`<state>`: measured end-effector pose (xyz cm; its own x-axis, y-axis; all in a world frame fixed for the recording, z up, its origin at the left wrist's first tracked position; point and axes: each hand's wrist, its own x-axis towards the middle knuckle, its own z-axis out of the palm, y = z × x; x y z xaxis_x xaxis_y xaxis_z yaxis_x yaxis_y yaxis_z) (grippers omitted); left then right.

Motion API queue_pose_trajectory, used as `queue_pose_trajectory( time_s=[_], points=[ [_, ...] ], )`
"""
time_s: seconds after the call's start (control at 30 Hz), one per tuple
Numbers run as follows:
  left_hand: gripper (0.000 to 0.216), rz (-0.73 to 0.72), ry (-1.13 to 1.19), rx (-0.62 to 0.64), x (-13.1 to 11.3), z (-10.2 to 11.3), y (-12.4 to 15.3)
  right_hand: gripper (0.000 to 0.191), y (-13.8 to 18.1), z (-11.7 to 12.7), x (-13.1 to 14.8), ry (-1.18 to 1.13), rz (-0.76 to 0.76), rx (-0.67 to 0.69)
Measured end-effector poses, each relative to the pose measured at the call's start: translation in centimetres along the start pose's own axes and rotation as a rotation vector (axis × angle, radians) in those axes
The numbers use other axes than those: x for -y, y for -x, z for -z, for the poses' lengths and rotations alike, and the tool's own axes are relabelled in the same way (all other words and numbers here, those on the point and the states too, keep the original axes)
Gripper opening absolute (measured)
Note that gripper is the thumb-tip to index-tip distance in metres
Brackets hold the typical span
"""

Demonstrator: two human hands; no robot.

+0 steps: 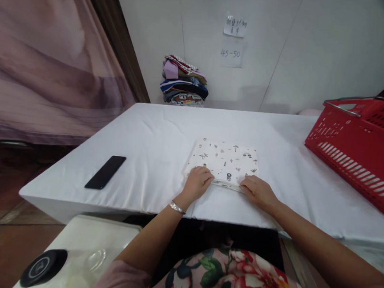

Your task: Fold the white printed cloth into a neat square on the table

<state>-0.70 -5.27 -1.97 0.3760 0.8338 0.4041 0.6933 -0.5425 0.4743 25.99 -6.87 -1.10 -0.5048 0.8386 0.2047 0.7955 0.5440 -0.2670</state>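
A folded white cloth with small dark printed figures lies flat on the white-covered table in front of me. My left hand is closed on its near left corner, fingers and thumb pinching the edge. At the near right corner my right hand pinches the same cloth. Between the hands the folded layers show along the near edge. A silvery bracelet circles my left wrist.
A black phone lies on the left of the table. At the right stands a red plastic basket. Folded clothes are stacked beyond the far edge. A white surface with a round black object is at the lower left.
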Motion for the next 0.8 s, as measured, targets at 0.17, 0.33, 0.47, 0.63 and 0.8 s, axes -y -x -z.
queue_pose_trajectory(
  time_s=[0.17,0.33,0.47,0.63,0.8],
  points=[
    [0.022,-0.102,-0.069,0.0,0.4,-0.1,0.4,0.022,-0.4,1.1,0.2,-0.102,-0.001,0.051],
    [0.025,-0.123,-0.13,-0.025,0.3,-0.2,0.8,0.023,-2.7,2.3,1.2,-0.255,0.046,0.035],
    [0.025,-0.119,-0.132,-0.019,0.0,0.0,1.1,0.042,-4.6,0.3,2.7,-0.175,0.187,0.025],
    [0.022,-0.013,-0.044,-0.065,0.1,0.7,0.5,0.056,-4.5,-4.2,3.7,0.066,0.31,0.112],
    [0.021,0.088,-0.135,-0.158,1.2,1.2,-2.0,0.058,-3.9,-5.3,3.5,0.135,0.339,0.064]
  ],
)
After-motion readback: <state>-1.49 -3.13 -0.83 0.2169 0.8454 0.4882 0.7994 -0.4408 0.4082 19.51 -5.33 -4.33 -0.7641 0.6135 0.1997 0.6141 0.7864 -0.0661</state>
